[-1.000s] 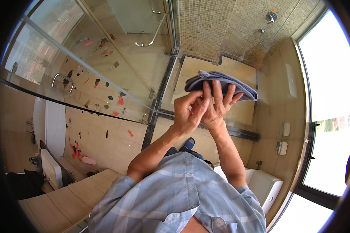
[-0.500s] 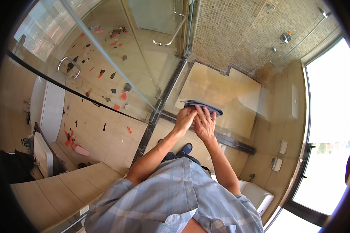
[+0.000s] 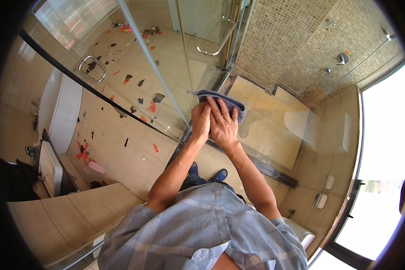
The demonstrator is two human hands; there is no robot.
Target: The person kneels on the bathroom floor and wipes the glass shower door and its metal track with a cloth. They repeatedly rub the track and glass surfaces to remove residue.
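Observation:
A folded grey-blue cloth (image 3: 241, 109) is held out in front of me, against what looks like a clear glass panel. My right hand (image 3: 224, 125) lies over its near side, fingers stretched up across the fabric and holding it. Tight beside it, my left hand (image 3: 201, 120) is closed at the cloth's left part; its fingertips are partly hidden. The two hands touch each other. A thin corner of the cloth sticks out to the left, above my left hand.
Glass doors with a chrome handle (image 3: 93, 69) stand to the left. Dark and red scraps (image 3: 158, 97) litter the tiled floor. Beyond the dark sill (image 3: 272, 168) lies a shower area with a mosaic wall (image 3: 283, 45). A bright window (image 3: 382, 130) is at the right.
Both hands and the cloth have moved left and upward in the view, staying together. The surroundings have shifted slightly right as my head turned.

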